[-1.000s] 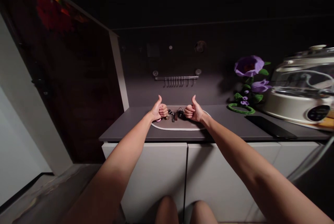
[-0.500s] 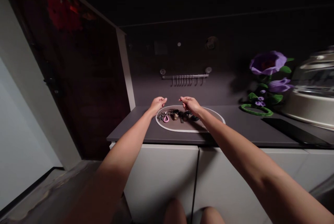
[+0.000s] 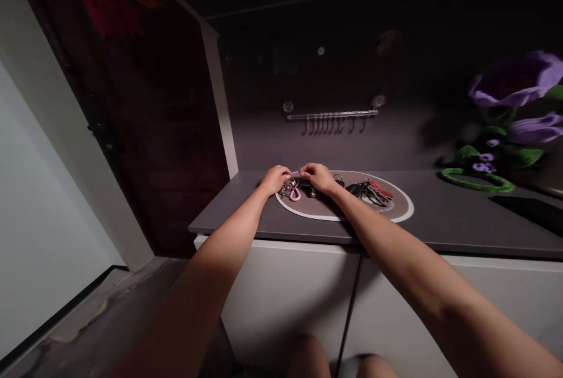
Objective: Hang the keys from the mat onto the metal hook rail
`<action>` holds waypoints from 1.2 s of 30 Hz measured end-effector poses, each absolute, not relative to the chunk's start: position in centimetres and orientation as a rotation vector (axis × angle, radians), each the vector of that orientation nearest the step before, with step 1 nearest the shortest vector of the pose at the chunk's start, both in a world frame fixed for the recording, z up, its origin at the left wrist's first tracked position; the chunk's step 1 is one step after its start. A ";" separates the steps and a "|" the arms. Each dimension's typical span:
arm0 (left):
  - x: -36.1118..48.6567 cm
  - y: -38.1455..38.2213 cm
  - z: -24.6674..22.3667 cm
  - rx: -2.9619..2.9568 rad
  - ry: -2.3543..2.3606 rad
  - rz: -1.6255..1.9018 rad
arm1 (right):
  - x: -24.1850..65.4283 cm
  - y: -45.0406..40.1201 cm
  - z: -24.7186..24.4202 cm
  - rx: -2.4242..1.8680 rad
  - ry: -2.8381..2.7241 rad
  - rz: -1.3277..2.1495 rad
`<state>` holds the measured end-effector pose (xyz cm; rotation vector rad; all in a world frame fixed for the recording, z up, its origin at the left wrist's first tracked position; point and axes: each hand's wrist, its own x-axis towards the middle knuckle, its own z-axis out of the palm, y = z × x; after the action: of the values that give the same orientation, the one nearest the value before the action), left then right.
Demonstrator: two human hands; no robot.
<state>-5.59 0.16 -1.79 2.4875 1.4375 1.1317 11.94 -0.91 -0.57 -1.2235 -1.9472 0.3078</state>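
Loose key-ring items, grouped along an oval brown mat (image 3: 323, 209), white-edged.
Left end of mat: silvery metal bunch (image 3: 288, 186), jumbled; pink loop (image 3: 295, 195) lying at its near right side. Left of mat's centre: small dark pieces (image 3: 312, 193), partly hidden. Right of mat's centre: dark fob (image 3: 353, 189), then tangled greyish cluster (image 3: 374, 195) beside red tags (image 3: 387, 195).

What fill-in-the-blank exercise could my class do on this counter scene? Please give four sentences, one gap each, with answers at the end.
1. The oval mat has a ____ border.
2. The loop near the left hand is coloured ____.
3. The large flower has ____ petals.
4. In the picture, the green ring lies to the ____ of the mat.

Missing words: white; pink; purple; right.
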 end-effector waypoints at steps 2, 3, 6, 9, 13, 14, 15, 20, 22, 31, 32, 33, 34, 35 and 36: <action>-5.7 0.2 -1.8 2.524 1.458 1.086 | 12.0 -1.0 -0.6 -1.228 -2.026 0.227; -5.7 0.1 -1.7 2.534 1.454 1.078 | 12.0 -1.0 -0.5 -1.231 -2.058 0.197; -5.9 -0.1 -1.5 2.575 1.355 1.018 | 11.9 -0.9 -0.5 -1.239 -2.121 0.138; -6.1 -0.5 -1.2 2.616 1.243 0.878 | 11.8 -0.8 -0.5 -1.243 -2.141 0.107; -6.4 -0.8 -1.0 2.621 1.154 0.796 | 11.8 -0.7 -0.5 -1.244 -2.155 0.094; -6.5 -0.9 -1.0 2.619 1.135 0.792 | 11.8 -0.7 -0.5 -1.246 -2.155 0.092; -6.5 -0.9 -1.0 2.616 1.122 0.791 | 11.8 -0.7 -0.5 -1.248 -2.156 0.092; -6.6 -0.8 -1.1 2.603 1.136 0.828 | 11.7 -0.7 -0.5 -1.252 -2.175 0.092; -6.6 -0.7 -1.2 2.604 1.149 0.844 | 11.7 -0.8 -0.5 -1.260 -2.179 0.091; -6.4 -0.8 -1.2 2.540 1.248 0.937 | 11.7 -0.7 -0.5 -1.251 -2.195 0.124; -6.4 -0.8 -1.2 2.513 1.261 0.958 | 11.7 -0.7 -0.5 -1.244 -2.197 0.131; -6.3 -0.9 -1.2 2.481 1.276 0.984 | 11.7 -0.8 -0.5 -1.238 -2.195 0.139; -6.3 -0.9 -1.1 2.443 1.289 1.013 | 11.7 -0.8 -0.5 -1.232 -2.191 0.150; -6.2 -1.0 -1.1 2.400 1.301 1.044 | 11.7 -0.9 -0.4 -1.230 -2.184 0.166; -6.1 -1.0 -1.1 2.355 1.307 1.075 | 11.7 -1.0 -0.4 -1.229 -2.174 0.186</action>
<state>-6.12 -1.04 -1.05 2.3550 1.3073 1.0753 11.70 -0.96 -0.35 -1.2289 -2.1741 0.1859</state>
